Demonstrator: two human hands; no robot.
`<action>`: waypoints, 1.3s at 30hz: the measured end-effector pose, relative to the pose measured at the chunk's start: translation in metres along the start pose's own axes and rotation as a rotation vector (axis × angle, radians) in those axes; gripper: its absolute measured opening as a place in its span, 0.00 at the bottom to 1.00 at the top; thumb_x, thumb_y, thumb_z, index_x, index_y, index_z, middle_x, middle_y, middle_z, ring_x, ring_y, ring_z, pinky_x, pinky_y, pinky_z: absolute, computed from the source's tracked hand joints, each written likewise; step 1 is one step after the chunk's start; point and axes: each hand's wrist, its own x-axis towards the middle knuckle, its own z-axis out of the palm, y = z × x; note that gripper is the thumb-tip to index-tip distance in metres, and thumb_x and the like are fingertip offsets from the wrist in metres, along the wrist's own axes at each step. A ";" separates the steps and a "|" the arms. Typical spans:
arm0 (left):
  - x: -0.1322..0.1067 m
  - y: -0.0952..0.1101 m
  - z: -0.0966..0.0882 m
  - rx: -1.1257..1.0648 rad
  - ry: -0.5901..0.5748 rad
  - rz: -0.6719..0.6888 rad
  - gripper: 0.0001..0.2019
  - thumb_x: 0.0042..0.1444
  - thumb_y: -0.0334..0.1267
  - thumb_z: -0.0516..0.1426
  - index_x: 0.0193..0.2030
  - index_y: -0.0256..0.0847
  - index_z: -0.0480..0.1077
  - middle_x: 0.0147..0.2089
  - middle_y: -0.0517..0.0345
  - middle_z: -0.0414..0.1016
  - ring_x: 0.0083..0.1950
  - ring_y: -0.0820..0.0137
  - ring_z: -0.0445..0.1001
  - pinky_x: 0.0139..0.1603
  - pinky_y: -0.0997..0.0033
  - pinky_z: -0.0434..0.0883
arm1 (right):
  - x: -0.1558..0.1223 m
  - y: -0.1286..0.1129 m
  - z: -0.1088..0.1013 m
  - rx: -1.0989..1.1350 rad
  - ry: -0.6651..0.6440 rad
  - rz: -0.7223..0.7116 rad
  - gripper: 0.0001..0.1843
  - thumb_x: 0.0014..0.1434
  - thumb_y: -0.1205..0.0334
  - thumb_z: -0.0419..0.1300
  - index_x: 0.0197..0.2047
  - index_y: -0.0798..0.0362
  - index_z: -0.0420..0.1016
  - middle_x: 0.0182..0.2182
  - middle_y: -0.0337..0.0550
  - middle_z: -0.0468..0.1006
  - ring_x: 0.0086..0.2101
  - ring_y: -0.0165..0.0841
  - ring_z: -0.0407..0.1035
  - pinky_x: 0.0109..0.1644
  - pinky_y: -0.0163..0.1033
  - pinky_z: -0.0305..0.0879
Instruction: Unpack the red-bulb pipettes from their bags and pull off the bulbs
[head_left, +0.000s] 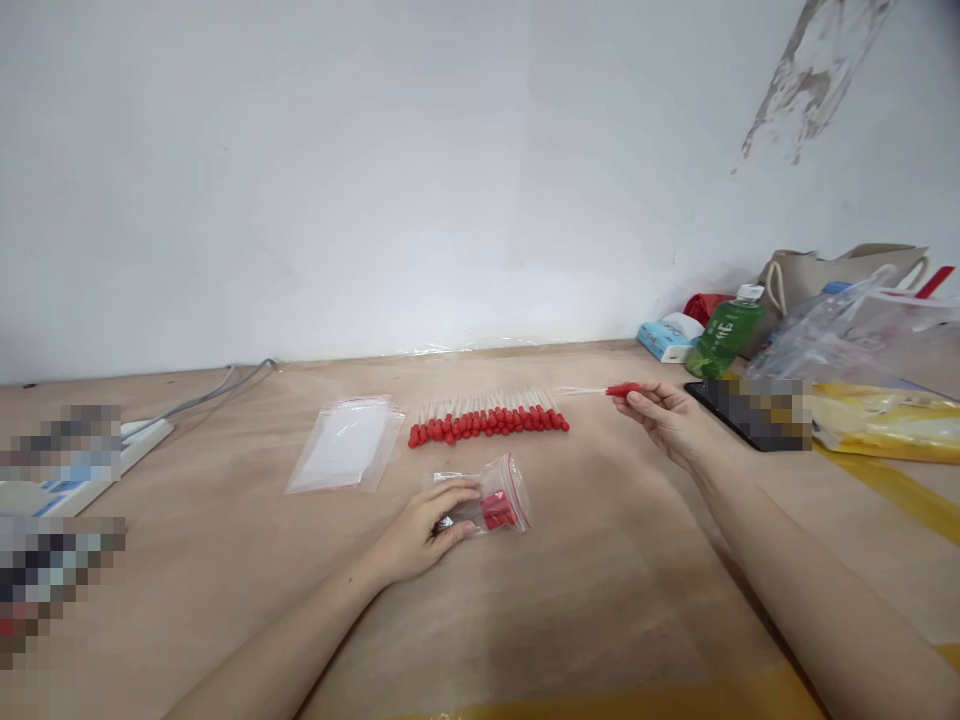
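Note:
My left hand (427, 528) rests on a small clear zip bag (501, 497) with red pieces inside, its fingers curled over the bag's left end. My right hand (664, 418) pinches a thin dropper with a red bulb (621, 389), held just above the table to the right of a row of several like droppers (487, 418) with red bulbs. The row lies side by side in the table's middle. A stack of flat clear zip bags (345, 445) lies left of the row.
The wooden table (600, 600) runs to a white wall. At the right stand a green bottle (724, 335), a tissue pack (670, 338), a beige tote bag (840, 275), plastic bags (862, 330), a yellow packet (892, 420) and a dark phone (720, 405). A grey cable (202, 395) lies at the left.

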 end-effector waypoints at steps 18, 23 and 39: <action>0.000 0.003 0.000 -0.034 0.016 -0.001 0.16 0.57 0.40 0.51 0.53 0.46 0.64 0.57 0.53 0.64 0.58 0.65 0.62 0.57 0.60 0.61 | 0.012 0.050 0.059 -0.731 -0.117 -0.366 0.14 0.52 0.53 0.57 0.37 0.51 0.77 0.39 0.46 0.75 0.40 0.36 0.69 0.47 0.42 0.66; 0.000 0.003 0.000 -0.034 0.010 -0.008 0.16 0.58 0.40 0.51 0.53 0.46 0.64 0.57 0.54 0.64 0.58 0.66 0.61 0.57 0.61 0.61 | 0.011 0.053 0.056 -0.791 -0.075 -0.449 0.17 0.57 0.55 0.51 0.40 0.54 0.76 0.39 0.49 0.75 0.40 0.36 0.69 0.48 0.43 0.64; 0.000 0.001 0.002 -0.010 0.031 -0.016 0.18 0.57 0.41 0.52 0.55 0.46 0.61 0.56 0.53 0.65 0.57 0.65 0.63 0.57 0.58 0.62 | 0.002 0.059 0.056 -0.717 -0.029 -0.307 0.16 0.54 0.52 0.54 0.40 0.50 0.76 0.40 0.45 0.77 0.41 0.38 0.70 0.49 0.46 0.65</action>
